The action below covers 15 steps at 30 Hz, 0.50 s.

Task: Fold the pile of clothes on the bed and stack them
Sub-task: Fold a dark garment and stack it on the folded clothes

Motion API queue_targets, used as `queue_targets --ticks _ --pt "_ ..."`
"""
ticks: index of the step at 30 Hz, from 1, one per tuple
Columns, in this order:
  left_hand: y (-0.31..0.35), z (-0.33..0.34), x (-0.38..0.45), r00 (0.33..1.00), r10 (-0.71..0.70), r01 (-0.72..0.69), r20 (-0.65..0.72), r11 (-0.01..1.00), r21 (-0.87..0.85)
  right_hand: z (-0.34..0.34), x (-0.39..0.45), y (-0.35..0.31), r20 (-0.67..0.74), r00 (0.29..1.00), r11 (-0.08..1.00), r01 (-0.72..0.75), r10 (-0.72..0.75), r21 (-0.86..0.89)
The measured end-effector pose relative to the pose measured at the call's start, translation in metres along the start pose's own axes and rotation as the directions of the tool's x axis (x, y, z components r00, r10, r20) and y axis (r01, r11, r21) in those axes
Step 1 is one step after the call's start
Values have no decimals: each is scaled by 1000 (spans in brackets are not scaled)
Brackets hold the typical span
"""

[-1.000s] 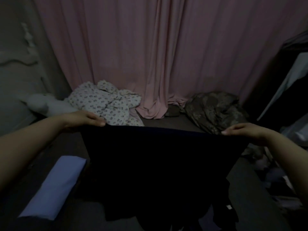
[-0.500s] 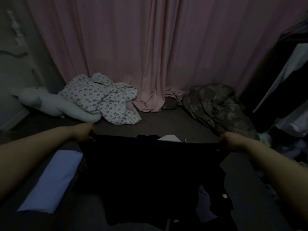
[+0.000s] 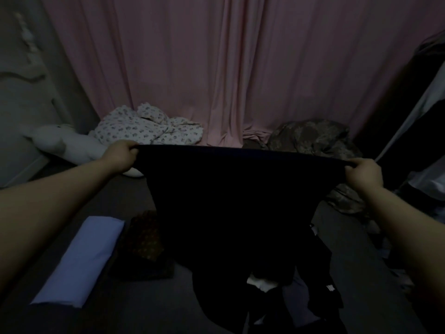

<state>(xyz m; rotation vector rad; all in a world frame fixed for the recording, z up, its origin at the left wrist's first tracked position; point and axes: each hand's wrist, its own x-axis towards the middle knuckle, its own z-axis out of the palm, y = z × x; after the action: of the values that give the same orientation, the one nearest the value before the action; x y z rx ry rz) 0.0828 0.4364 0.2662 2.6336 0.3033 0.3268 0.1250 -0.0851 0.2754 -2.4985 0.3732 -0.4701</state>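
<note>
**Dark garment held up over the bed**

The left hand (image 3: pixel 121 154) and right hand (image 3: pixel 364 173) each grip a top corner of a dark garment (image 3: pixel 231 201), stretched between them and hanging down. On the bed (image 3: pixel 134 307), near left, lies a folded pale blue cloth (image 3: pixel 81 259). Far left sit a white plush toy (image 3: pixel 65 145) and a floral bundle (image 3: pixel 147 127); far right, a camouflage-patterned heap (image 3: pixel 310 138). A pink curtain (image 3: pixel 216 68) hangs behind.

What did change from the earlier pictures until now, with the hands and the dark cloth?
Both hands, left hand and right hand, have raised the dark garment higher, so more of it hangs clear of the bed. Each grips a top corner, as before. The folded light-blue cloth has stayed in place.
</note>
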Motion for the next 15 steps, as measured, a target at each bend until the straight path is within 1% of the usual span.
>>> queue_targets --ticks 2,4,7,9,11,13,15 --pt "3 -4 -2 999 28 -29 -31 1000 -13 -4 -1 -1 -16 1000 999 -10 11 51" --pt "2 -4 -9 998 26 -28 -50 999 -32 -7 -6 1 -26 999 997 -23 25 79" --pt "-7 0 -26 999 14 -15 -31 999 -31 -8 -18 10 -2 1000 994 -21 21 107" --pt "-21 4 -41 999 26 -26 43 1000 -18 -8 -30 21 71 997 994 5 -13 114" --pt "-40 10 -63 986 62 -61 156 998 -10 -9 -52 36 201 976 993 63 -83 103" --pt "-67 20 -92 951 75 -77 300 997 -6 -6 -81 60 332 935 992 113 -126 61" --pt "-97 34 -127 901 71 -81 427 997 5 3 -114 90 445 888 992 127 -116 3"
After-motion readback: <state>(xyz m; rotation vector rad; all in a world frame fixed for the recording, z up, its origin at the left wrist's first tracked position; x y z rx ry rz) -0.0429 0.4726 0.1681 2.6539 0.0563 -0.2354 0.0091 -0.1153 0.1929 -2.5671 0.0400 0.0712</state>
